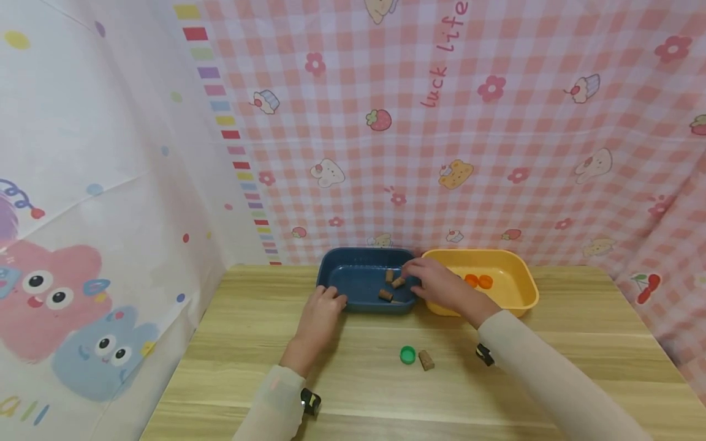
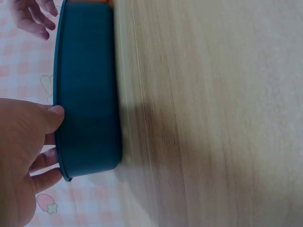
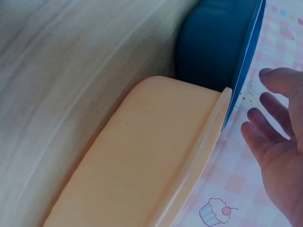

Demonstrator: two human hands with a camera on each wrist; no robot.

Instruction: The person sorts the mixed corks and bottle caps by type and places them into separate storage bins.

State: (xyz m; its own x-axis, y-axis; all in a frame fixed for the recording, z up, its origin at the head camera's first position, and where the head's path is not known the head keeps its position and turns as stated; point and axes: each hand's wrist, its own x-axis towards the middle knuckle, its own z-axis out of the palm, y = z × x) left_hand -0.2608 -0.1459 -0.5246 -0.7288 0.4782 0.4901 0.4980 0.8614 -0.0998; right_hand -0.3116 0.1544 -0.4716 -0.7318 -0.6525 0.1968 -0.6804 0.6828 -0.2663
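Observation:
At the front left corner of the dark blue plastic tub (image 1: 353, 282), my left hand (image 1: 322, 311) grips the rim. In the left wrist view its thumb (image 2: 56, 116) lies on the outer side and the fingers are over the other side. Several corks (image 1: 385, 295) lie in the right part of this tub. My right hand (image 1: 438, 285) is over the tub's right end, beside the yellow tub (image 1: 513, 282). Seen in the right wrist view, the fingers of the right hand (image 3: 284, 137) are loosely bent, with nothing visible between them.
Orange bottle caps (image 1: 485, 282) lie inside the yellow tub, which stands against the blue one. On the wooden table (image 1: 248, 343) in front are a green bottle cap (image 1: 407, 354) and a cork (image 1: 426, 360). A checked pink cloth (image 1: 353, 153) hangs behind.

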